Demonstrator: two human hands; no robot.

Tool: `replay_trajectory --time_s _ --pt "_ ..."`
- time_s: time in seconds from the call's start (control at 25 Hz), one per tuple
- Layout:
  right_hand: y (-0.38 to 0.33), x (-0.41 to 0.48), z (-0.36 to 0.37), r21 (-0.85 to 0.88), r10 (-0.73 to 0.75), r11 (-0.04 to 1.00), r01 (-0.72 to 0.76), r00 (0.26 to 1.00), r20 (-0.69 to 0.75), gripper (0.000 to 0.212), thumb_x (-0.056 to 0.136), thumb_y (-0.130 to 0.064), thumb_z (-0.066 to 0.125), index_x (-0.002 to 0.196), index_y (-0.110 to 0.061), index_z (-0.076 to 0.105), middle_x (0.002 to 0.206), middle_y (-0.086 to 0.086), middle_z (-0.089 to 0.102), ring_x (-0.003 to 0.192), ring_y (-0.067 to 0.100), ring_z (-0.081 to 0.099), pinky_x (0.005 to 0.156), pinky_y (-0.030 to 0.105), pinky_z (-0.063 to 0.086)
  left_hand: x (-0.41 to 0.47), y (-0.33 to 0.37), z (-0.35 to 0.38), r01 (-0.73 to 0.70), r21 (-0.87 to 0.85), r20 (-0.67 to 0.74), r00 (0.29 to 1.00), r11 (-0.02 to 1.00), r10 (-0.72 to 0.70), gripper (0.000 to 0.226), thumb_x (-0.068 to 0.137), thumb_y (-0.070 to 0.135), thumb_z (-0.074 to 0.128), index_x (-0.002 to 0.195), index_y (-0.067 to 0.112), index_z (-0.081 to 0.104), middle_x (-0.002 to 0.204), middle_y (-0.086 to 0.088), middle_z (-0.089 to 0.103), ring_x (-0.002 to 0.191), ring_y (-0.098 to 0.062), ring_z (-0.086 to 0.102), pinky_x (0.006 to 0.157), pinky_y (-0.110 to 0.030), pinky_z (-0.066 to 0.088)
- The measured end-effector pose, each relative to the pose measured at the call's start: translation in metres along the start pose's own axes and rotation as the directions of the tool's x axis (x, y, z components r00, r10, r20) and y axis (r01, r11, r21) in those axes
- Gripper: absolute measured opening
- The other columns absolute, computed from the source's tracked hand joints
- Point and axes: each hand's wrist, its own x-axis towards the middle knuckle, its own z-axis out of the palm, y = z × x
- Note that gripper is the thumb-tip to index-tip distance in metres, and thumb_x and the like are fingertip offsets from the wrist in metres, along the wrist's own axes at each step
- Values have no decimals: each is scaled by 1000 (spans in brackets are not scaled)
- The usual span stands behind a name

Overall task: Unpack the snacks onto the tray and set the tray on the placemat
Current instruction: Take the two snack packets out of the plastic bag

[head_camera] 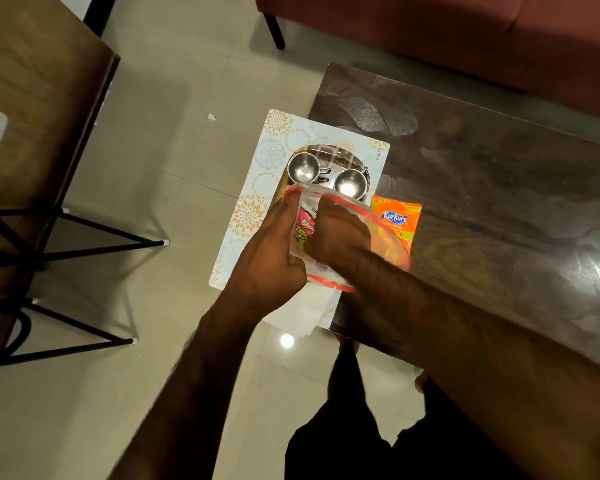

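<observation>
Left hand: your left hand (271,261) is curled round the near-left rim of the bag (321,271) and holds its mouth wide, just on your side of the tray (326,157).
Right hand: your right hand (340,233) is pushed into the bag's mouth, knuckles up, over the tray's near end. Its fingertips are hidden, so you cannot tell whether it grips anything.
Pink packet: the pink packet (303,230) is inside the bag, between your two hands and just beside the right one, over the tray's near edge.
Orange packet: the orange packet (400,220) lies flat, out of your grip, just right of the tray's near-right corner. The bag's side covers part of it.
Cups: two steel cups stand upright on the tray beyond the bag, one at the left (303,167) and one at the right (350,182).
Tray: it sits on the placemat (257,188), with its near end hidden by the bag and your hands.
Placemat: it lies under the tray, and its left part reaches past the edge of the table (482,168).
Table: dark and glossy, it stretches away to the tray's right.
</observation>
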Motion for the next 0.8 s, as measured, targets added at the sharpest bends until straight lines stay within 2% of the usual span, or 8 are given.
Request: replay_trajectory --time_s 0.12,0.2,0.28,0.32,0.4,0.56,0.68,0.8 --pt "7 -29 -19 3 -58 998 58 994 -88 60 88 -26 72 146 -20 57 136 4 70 124 29 68 97 37 57 0 4 1 27 -13 1 1000 1000 -27 93 80 -2 56 159 30 17 165 8 22 147 -19 34 110 -46 46" --pt "17 -57 -38 3 -93 996 95 986 -136 61 87 -28 71 146 -25 55 138 0 68 124 28 67 95 39 59 -1 11 1 9 -50 -13 1000 999 -10 92 73 14 53 157 32 20 158 18 28 139 -10 39 106 -41 50" --pt "32 -88 -59 161 -110 978 133 983 -148 60 87 -26 76 144 -32 56 133 -11 69 119 16 68 93 34 58 -2 13 -1 0 -65 -31 1000 998 -2 93 68 24 47 156 34 21 152 24 29 133 -2 38 103 -37 51" --pt "42 -100 -73 340 -89 931 132 986 -139 57 86 -22 82 137 -34 61 121 -18 73 109 6 71 88 25 57 -1 12 -3 11 -56 -37 999 998 -13 93 70 20 48 157 33 20 157 20 28 137 -5 37 105 -40 50" --pt "70 -118 -105 690 -17 717 99 992 -124 48 78 -11 91 116 -33 71 98 -22 81 88 -5 76 77 13 59 1 7 -4 45 -18 -50 998 999 -46 92 77 2 51 158 28 18 165 7 25 147 -17 34 110 -49 46" --pt "144 -125 -146 834 171 532 142 947 -270 34 72 -18 89 103 -25 77 100 -8 85 85 2 81 74 16 64 0 3 -6 67 12 -75 995 998 -66 91 78 -4 55 157 27 22 163 4 30 145 -20 38 110 -47 45" --pt "198 -96 -130 763 261 646 -1 940 -220 46 75 -2 89 118 -11 74 106 8 83 86 11 81 79 26 67 1 -2 -7 95 27 -88 992 995 -93 92 78 -7 55 157 27 23 162 5 31 142 -20 43 108 -41 47" --pt "223 -60 -81 586 285 766 -262 957 56 48 75 7 89 119 4 71 111 19 78 106 37 76 88 32 66 3 -7 -4 114 41 -98 989 993 -110 93 79 -10 56 157 29 23 161 8 31 137 -16 47 99 -34 49"
